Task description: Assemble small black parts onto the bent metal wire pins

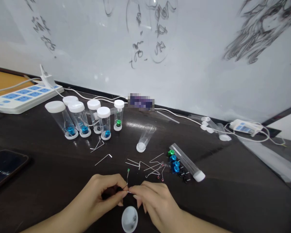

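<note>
My left hand (110, 191) pinches a thin metal wire (128, 177) with a small green tip pointing up and away. Close against it, my right hand (155, 197) has its thumb and fingertips together; a tiny pale bit shows where the two hands meet, too small to name. Just below the fingertips stands a whitish translucent tube or cup (129, 220), its mouth facing me, with something dark inside. Beyond my right hand lie loose bent wires (157, 169), some with red ring ends, and bent hex keys (103, 159) lie beyond my left.
Capped clear tubes (104, 119) with blue, green or dark parts stand at the back left. Blue and green knobs (176, 163) lie beside a lying tube (186, 161). An open tube (145, 139) is mid-table. A phone (7, 168) and a power strip (26, 97) are left.
</note>
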Demonstrator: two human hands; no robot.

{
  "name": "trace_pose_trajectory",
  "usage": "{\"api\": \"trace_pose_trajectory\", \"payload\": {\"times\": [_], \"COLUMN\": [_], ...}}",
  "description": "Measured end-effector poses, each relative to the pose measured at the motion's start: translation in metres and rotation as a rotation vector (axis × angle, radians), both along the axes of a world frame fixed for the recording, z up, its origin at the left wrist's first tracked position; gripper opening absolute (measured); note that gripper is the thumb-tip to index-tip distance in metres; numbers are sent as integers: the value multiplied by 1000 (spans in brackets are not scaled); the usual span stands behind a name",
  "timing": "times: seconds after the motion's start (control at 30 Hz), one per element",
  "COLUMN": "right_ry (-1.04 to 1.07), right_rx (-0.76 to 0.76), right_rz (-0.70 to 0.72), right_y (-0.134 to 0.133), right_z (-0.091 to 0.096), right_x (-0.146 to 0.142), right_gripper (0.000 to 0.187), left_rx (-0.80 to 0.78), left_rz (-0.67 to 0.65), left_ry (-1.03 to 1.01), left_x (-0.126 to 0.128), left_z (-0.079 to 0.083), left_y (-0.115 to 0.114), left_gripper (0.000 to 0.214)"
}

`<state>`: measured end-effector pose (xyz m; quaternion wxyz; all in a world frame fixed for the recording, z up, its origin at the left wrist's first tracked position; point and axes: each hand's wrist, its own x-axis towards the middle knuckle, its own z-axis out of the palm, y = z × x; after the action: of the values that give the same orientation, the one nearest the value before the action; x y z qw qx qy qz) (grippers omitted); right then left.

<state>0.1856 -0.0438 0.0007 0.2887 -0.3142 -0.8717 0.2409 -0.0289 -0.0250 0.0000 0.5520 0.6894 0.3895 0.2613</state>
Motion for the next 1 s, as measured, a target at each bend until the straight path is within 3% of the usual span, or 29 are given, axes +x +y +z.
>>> {"api": "trace_pose_trajectory", "payload": {"times": [0.1, 0.2, 0.4, 0.8, 1.0], "right_ry": [-51, -106, -204, -230, -227], "right_rx": [57, 229, 543, 507, 653], "right_rz": [-57, -145, -134, -108, -181], "right_y": [-1, -3, -7, -6, -7], "right_z": [0, 0, 8, -2, 5], "right_x": [-2, -4, -4, 0, -4], "right_gripper": [24, 21, 36, 32, 33], "left_rx": [-46, -72, -35, -31, -10], "left_rz": [14, 29, 9, -22, -32], "left_ry": [-33, -59, -20, 14, 29], "left_x": [0, 1, 2, 2, 1], "left_z": [0, -1, 0, 4, 5], "left_y": [2, 3, 1, 1, 1], "left_gripper": [20, 20, 20, 21, 21]}}
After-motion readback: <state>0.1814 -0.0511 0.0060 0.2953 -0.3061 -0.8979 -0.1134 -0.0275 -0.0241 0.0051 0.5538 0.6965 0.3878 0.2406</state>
